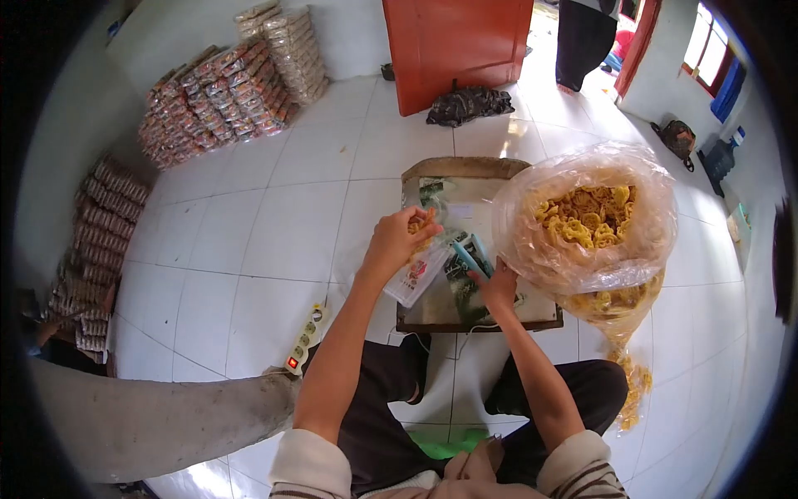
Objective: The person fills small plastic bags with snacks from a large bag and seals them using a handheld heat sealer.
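One printed pouch point(421, 279) slanting beside our left hand point(397, 239)

The pouch was of clear film, with a red emblem and dark lettering on a pale panel. We had it over the left side of the wooden tray point(543, 311), its long axis running from lower left to upper right, towards the left hand. That hand was curled around a few orange-yellow crackers point(426, 219); we could not tell whether it also pinched the film.

We counted one pouch with its print showing, one light-blue hand sealer point(475, 257), one tray and one large clear bag point(532, 237), open upward, with many yellow curled crackers point(592, 218) inside. The sealer slanted from upper left to lower right, its two arms apart at the far end. Our right hand point(494, 285) was at its near end; we could not tell how firmly, if at all, it gripped.
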Motion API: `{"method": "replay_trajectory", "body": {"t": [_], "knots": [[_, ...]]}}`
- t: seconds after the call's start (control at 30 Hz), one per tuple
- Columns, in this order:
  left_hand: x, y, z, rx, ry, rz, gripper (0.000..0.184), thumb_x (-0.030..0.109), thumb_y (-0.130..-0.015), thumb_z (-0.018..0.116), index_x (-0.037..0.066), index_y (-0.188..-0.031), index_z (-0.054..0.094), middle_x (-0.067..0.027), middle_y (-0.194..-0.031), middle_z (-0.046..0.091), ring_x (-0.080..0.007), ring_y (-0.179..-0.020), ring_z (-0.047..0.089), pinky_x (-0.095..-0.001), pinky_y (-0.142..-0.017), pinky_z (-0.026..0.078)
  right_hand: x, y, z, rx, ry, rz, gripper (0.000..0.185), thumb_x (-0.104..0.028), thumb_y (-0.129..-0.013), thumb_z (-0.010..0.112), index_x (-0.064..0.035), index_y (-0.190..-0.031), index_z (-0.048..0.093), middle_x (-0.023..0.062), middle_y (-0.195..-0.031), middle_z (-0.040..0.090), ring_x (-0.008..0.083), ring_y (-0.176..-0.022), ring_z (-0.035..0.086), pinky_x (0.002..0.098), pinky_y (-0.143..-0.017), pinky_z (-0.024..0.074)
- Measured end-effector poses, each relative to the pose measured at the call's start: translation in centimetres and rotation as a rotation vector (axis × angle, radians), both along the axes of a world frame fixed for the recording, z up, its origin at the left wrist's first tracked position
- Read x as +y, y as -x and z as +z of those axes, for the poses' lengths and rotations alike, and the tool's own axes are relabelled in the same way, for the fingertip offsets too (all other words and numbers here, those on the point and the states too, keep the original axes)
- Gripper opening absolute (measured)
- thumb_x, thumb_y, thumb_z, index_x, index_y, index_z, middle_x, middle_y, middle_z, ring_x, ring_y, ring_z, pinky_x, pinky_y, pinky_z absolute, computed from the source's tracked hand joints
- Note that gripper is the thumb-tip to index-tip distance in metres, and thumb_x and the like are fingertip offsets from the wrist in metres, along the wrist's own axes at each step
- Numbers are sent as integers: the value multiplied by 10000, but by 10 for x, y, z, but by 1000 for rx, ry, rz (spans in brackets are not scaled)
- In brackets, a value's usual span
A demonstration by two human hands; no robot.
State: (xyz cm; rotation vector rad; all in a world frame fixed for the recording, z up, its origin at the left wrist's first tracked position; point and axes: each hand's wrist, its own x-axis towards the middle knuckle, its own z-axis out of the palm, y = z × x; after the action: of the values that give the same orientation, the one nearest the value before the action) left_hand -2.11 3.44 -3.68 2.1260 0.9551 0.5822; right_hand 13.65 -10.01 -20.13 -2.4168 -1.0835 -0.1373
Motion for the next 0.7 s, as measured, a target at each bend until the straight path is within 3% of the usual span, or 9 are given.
{"method": "replay_trajectory", "body": {"t": [0.03, 0.17, 0.23, 0.37, 0.43, 0.53, 0.7], "knots": [[1, -1, 1, -44, -14, 3, 457, 440, -729, 678, 27, -910, 607, -119, -832, 649, -205, -744, 633, -300, -682, 478, 4, -2, -7, 108, 117, -19, 860, -500, -676, 677, 36, -1258, 339, 221, -1213, 441, 362, -1111, 432, 447, -893, 384], [0, -6, 11, -127, -36, -2, 457, 434, -735, 676, 24, -921, 597, -119, -838, 647, -203, -750, 629, -294, -686, 477, 17, -15, -22, 8, 129, 43, 754, -486, -696, 664, 31, -1189, 424, 196, -1186, 464, 363, -1069, 446, 467, -866, 374], [0, -8, 17, -60, 48, -18, 447, 423, -741, 674, 22, -920, 589, -116, -839, 647, -199, -757, 628, -290, -693, 478, 18, -19, -12, 362, 130, 109, 653, -444, -735, 655, 27, -1149, 474, 195, -1087, 527, 324, -982, 507, 412, -824, 410], [2, -9, 14, -68, 82, -37, 424, 406, -753, 668, 23, -914, 587, -102, -827, 649, -185, -752, 629, -280, -690, 478, 6, -22, 33, 638, 18, 145, 549, -391, -767, 651, 10, -1118, 522, 140, -911, 605, 271, -842, 579, 346, -746, 444], [0, -7, 15, -103, -72, -12, 391, 382, -761, 667, 31, -914, 591, -83, -802, 647, -158, -725, 627, -270, -673, 475, -11, -17, 83, 1120, -9, 313, 495, -348, -799, 630, -8, -1140, 519, 91, -916, 599, 187, -836, 565, 312, -752, 434], [-6, -1, 30, -89, 38, -29, 361, 354, -766, 669, 38, -925, 598, -66, -790, 648, -144, -731, 625, -266, -664, 472, -40, -16, 123, 1173, -163, 495, 466, -328, -817, 611, -31, -1163, 518, 69, -919, 594, 130, -841, 550, 295, -763, 428], [-10, 11, 36, -121, 49, -89, 327, 329, -764, 677, 53, -924, 608, -35, -763, 638, -110, -690, 597, -254, -635, 458, -52, -22, 155, 1148, -230, 582, 489, -303, -810, 622, -45, -1206, 497, 83, -965, 594, 139, -880, 544, 277, -763, 425]]}}
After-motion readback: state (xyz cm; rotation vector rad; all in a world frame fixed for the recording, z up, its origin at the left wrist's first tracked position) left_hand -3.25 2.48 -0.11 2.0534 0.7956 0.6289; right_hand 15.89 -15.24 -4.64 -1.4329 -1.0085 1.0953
